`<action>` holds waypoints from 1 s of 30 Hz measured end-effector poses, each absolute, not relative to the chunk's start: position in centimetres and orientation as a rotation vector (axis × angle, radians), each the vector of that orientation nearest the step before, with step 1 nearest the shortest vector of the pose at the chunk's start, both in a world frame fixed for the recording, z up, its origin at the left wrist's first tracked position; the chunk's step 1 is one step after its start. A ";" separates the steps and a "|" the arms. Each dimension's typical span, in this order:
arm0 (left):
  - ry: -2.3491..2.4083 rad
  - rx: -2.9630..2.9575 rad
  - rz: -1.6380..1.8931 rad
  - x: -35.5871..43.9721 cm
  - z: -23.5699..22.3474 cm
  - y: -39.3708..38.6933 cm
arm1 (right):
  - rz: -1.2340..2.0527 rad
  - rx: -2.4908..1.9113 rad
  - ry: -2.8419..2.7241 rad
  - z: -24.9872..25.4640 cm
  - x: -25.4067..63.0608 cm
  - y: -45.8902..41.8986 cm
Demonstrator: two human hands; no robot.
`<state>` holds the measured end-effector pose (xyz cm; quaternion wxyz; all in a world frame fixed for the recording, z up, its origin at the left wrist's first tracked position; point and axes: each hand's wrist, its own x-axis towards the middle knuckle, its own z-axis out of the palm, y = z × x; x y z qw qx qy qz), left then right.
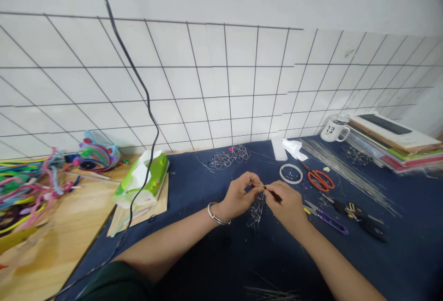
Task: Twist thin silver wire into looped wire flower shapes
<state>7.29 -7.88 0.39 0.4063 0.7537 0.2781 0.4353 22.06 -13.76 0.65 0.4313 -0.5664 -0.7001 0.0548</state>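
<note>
My left hand (238, 197), with a silver bangle on the wrist, and my right hand (285, 203) meet above the dark blue cloth (207, 227). Both pinch a small tangle of thin beaded wire (256, 211) that hangs down between them. The fingers of both hands are pressed together on the wire's top end. A second wire tangle (230, 155) lies farther back on the cloth.
Orange-handled scissors (320, 179), a tape ring (291, 173), purple snips (327, 220) and black pliers (360, 215) lie right of my hands. Straight wires (346, 174), a white mug (332, 129), stacked boards (391, 141), a tissue pack (143, 178), pipe cleaners (31, 185) and a hanging cable (145, 107) surround them.
</note>
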 end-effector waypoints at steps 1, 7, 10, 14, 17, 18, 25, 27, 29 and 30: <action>0.714 1.971 1.107 7.3 0.3 -8.0 | 0.144 -1.424 -1.740 0.6 22.0 -13.8; 0.722 2.209 1.144 7.4 0.1 -8.4 | 0.090 -1.459 -1.736 0.1 21.7 -13.8; 0.747 2.149 1.154 7.5 0.2 -8.7 | 0.030 -1.468 -1.721 0.0 21.5 -13.7; 0.759 1.804 1.160 7.8 0.6 -8.9 | 0.086 -1.420 -1.612 0.1 21.1 -13.7; 0.683 1.497 1.113 8.1 0.7 -8.9 | 0.222 -1.421 -1.525 0.4 21.0 -13.8; 0.640 1.424 1.088 8.2 0.7 -9.0 | 0.259 -1.431 -1.501 0.4 21.0 -13.9; 0.596 1.414 0.961 8.1 0.4 -9.2 | 0.354 -1.436 -1.433 0.1 21.4 -13.7; 0.652 1.528 0.945 7.9 0.4 -9.1 | 0.348 -1.434 -1.439 0.0 21.4 -13.6; 0.708 1.658 0.929 7.9 0.2 -9.0 | 0.330 -1.434 -1.454 0.0 21.4 -13.6; 0.735 1.716 0.926 7.9 0.2 -9.0 | 0.315 -1.434 -1.465 0.0 21.4 -13.6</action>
